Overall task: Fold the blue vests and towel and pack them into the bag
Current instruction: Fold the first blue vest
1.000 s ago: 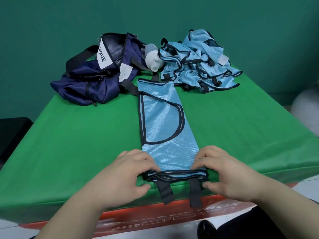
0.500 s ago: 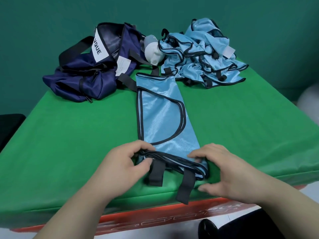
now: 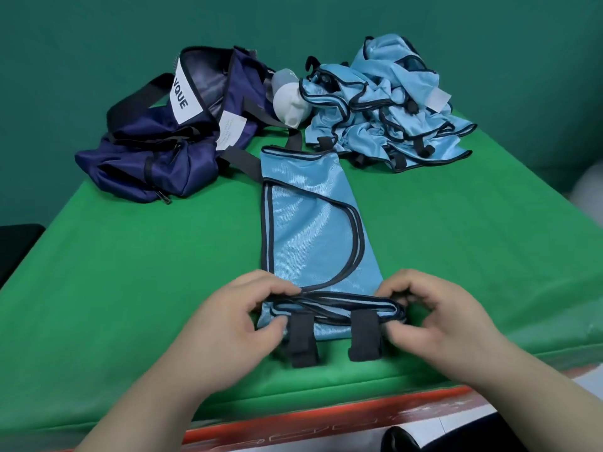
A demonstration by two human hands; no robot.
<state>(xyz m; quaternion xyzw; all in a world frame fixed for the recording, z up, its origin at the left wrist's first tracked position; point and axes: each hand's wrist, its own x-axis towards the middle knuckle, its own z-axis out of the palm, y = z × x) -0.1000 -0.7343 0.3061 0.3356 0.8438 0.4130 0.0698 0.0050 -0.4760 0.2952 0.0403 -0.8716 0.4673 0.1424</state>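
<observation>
A teal wall [image 3: 98, 44] backs a table [image 3: 130, 288] draped in bright green cloth, and the work sits right at its near edge. 1 blue vest [image 3: 303, 236] lies flat in a long narrow strip running away from the person, its near end turned back over itself with 2 black tabs [image 3: 301, 340] pointing toward the table's edge. The left hand [image 3: 228, 324] pinches the left corner of that turned end, fingers curled over the top and thumb beneath. The right hand [image 3: 434, 321] does the same at the right corner. The fabric looks thin, shiny and limp, so I'd judge it light and slippery, apt to slide out of its creases. Holding both corners at the dark binding, where the layers stack thickest, seems the surest grip. At the far end the navy bag [image 3: 156, 158] slumps open on the left, a loose pile of vests [image 3: 385, 109] sits on the right, and a white bundle [image 3: 288, 104], perhaps the towel, lies between them.
</observation>
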